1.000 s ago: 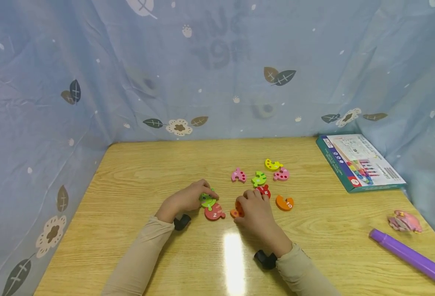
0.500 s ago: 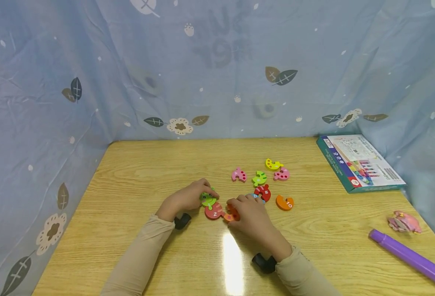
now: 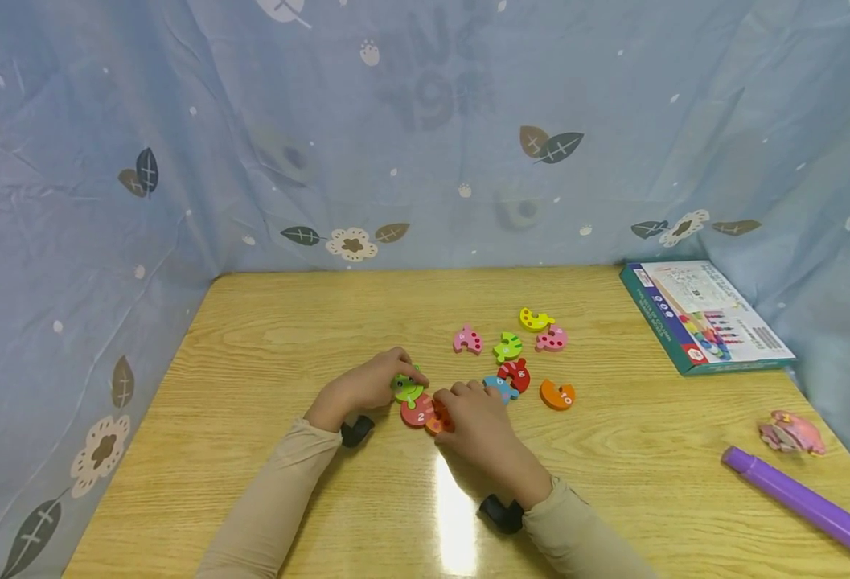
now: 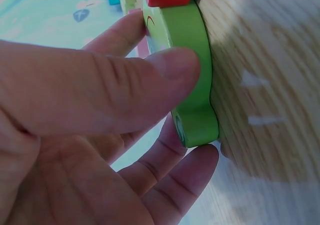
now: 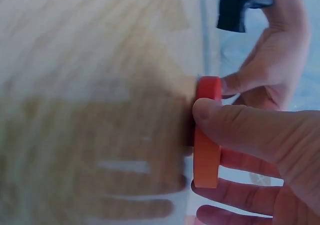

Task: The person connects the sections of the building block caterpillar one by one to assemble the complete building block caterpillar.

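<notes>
My left hand (image 3: 367, 388) grips the green smiling head piece (image 3: 407, 390) of a puzzle, thumb on its side in the left wrist view. Joined below the head is a red piece marked 2 (image 3: 417, 412). Between the thumb and fingers of my right hand (image 3: 478, 420) is an orange puzzle piece (image 5: 206, 157), which meets the right side of the red piece. My right fingers cover part of the orange piece in the head view. Just past the right hand lie a blue piece (image 3: 500, 388) and a red piece marked 8 (image 3: 517, 375), touching.
Several more pieces lie beyond: pink (image 3: 468, 340), light green (image 3: 508, 346), yellow (image 3: 535, 320), another pink (image 3: 552, 338), and orange marked 10 (image 3: 558, 395). At right are a flat box (image 3: 707, 318), a pink crumpled object (image 3: 792, 433) and a purple tube (image 3: 801, 503).
My right hand has moved left with the orange piece, bringing it from apart to against the red piece 2. The blue piece is now uncovered. My left hand has stayed put.
</notes>
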Motion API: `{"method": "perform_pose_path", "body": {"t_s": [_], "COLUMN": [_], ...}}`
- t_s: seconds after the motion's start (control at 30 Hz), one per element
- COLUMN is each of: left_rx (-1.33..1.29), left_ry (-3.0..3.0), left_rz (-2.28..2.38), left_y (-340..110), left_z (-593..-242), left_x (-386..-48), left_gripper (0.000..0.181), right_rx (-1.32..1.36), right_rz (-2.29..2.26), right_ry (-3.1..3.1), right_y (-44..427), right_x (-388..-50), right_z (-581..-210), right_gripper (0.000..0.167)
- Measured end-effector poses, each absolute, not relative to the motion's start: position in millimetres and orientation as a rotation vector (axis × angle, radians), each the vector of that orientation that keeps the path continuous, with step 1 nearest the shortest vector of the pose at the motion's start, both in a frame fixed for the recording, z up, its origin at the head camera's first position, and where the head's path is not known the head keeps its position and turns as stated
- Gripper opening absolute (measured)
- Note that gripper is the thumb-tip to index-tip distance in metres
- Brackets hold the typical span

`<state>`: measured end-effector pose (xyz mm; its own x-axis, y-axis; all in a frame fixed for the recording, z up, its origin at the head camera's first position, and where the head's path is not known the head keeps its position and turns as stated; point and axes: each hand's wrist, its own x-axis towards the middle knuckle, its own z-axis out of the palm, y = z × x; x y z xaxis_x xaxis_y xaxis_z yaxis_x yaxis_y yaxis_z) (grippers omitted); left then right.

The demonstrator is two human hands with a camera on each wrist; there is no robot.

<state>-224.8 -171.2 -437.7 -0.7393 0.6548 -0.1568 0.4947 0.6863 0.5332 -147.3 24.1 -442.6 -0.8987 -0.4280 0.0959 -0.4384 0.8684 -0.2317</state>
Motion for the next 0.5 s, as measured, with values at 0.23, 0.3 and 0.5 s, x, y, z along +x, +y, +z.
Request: {"method": "perform_pose_path", "body": {"t_s": [0.23, 0.3, 0.5], "left_rx": [0.901, 0.899, 0.882], "left_ry": [2.564, 2.564, 2.561], "left_rz": [0.664, 0.662, 0.664], "left_y": [-170.7, -170.6, -170.8], "left_z": [-436.9, -436.8, -435.4], "left_x": [-225.7, -225.5, -224.0], "left_gripper": [0.065, 0.065, 0.065], "right_rx": [0.699, 0.704, 0.69], "right_rz": [0.368, 0.39, 0.476], "right_ry": [-3.009, -3.017, -3.011], "right_y": [23.1, 24.1, 33.5], "right_x": [-147.3, -146.9, -145.4], "right_z": [-447.0, -447.2, -444.5], "right_gripper": [0.049, 0.053, 0.056]}}
